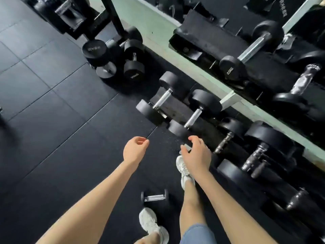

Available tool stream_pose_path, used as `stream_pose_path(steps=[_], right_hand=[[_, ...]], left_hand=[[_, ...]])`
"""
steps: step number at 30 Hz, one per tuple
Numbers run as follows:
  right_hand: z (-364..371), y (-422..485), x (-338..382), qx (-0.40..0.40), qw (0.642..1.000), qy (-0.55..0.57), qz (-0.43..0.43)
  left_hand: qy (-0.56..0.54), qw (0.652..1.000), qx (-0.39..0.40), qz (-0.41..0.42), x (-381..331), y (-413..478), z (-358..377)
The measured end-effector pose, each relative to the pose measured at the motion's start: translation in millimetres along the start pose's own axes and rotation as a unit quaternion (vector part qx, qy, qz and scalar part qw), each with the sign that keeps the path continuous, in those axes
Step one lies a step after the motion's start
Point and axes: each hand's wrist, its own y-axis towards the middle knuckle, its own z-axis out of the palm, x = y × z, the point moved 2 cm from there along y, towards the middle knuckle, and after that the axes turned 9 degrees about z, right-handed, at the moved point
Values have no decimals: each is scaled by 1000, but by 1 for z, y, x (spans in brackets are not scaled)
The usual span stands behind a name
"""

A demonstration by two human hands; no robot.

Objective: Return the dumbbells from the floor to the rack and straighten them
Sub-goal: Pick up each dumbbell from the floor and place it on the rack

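A small black dumbbell (pixel 154 197) with a silver handle lies on the dark floor between my feet. My left hand (pixel 134 150) hangs above the floor with loosely curled fingers and holds nothing. My right hand (pixel 197 154) hovers empty over my right shoe, fingers relaxed, just short of the rack's lower tier. Two black dumbbells (pixel 161 99) (pixel 195 115) rest on that lower tier ahead of my hands. The pale green rack frame (pixel 228 98) runs diagonally, and one dumbbell (pixel 249 50) sits on its upper tier.
Several large dumbbells (pixel 130 59) stand clustered on the floor at the rack's far end, beside a black machine frame (pixel 112 16). More dumbbells (pixel 255 155) fill the lower tier to the right. My white shoes (pixel 149 222) (pixel 183 168) stand on the rubber floor tiles (pixel 52 103).
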Motion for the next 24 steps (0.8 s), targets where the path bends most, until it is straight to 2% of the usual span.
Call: stream_pose_path(steps=[5,8,14,20,24], right_hand=[[93,-65,-44,189,973,-131,-18],[142,-84,-69,257,947,-194,-25],[248,-70,-129,316,916,-246,-27],[378,-23,-199,359,885,-291,-55],[459,15,-233,366,866,-324,-104]], left_hand=[[-34,988,1,-153,151,-63,12],[-52,973,10,-225,221,-89,36],[-125,934,20,-334,341,-99,123],[-274,857,-49,-434,430,-60,221],[-349,821,-53,-450,480,-18,273]])
